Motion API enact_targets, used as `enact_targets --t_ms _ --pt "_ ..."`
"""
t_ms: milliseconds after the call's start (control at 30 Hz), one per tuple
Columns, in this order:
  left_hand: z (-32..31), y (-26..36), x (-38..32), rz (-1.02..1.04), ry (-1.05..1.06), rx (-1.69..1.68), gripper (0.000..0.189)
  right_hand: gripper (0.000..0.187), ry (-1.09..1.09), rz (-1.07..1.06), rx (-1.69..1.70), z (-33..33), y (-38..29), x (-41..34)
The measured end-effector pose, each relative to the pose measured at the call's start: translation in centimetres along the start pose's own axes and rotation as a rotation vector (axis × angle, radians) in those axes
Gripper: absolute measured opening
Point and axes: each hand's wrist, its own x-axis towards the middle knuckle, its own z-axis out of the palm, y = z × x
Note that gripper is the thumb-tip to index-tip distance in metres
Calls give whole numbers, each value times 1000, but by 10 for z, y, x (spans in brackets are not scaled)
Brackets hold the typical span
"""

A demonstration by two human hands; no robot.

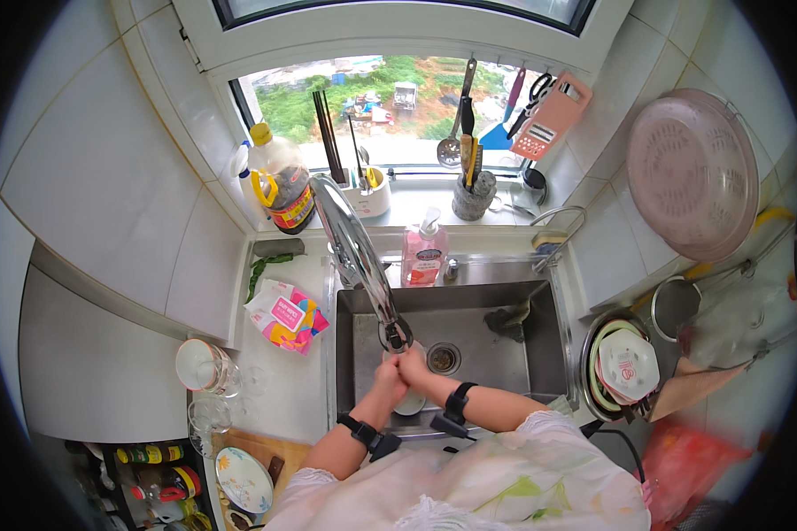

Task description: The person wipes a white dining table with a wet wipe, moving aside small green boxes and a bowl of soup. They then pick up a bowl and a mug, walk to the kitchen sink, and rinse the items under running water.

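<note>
My left hand point(388, 381) and my right hand point(413, 367) meet under the head of a chrome kitchen faucet point(358, 252), over the left part of a stainless steel sink point(465, 318). Their fingers are pressed together and partly covered by the faucet head, so whether something small is between them cannot be made out. A white bowl or dish point(410, 403) lies in the sink just below the hands, partly hidden by them. Right of the hands is the drain point(443, 358). A dark cloth or scrubber point(506, 323) rests towards the sink's right back corner.
A pink soap pump bottle point(425, 257) stands behind the sink. Left on the counter are a pack of baby wipes point(287, 317), stacked bowls point(202, 365) and glasses point(209, 415). Stacked dishes point(627, 365) sit in a metal basin at right. A mortar point(473, 199) holds utensils on the windowsill.
</note>
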Motion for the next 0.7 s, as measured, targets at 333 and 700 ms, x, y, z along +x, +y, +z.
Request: enact_targets --t_ms 333,700 --pt "24 -1 -22 17 53 37 30 21 -38 167 152 -5 -5 9" --pt "26 19 -23 -87 -80 186 37 31 151 -100 -72 3 -8 7"
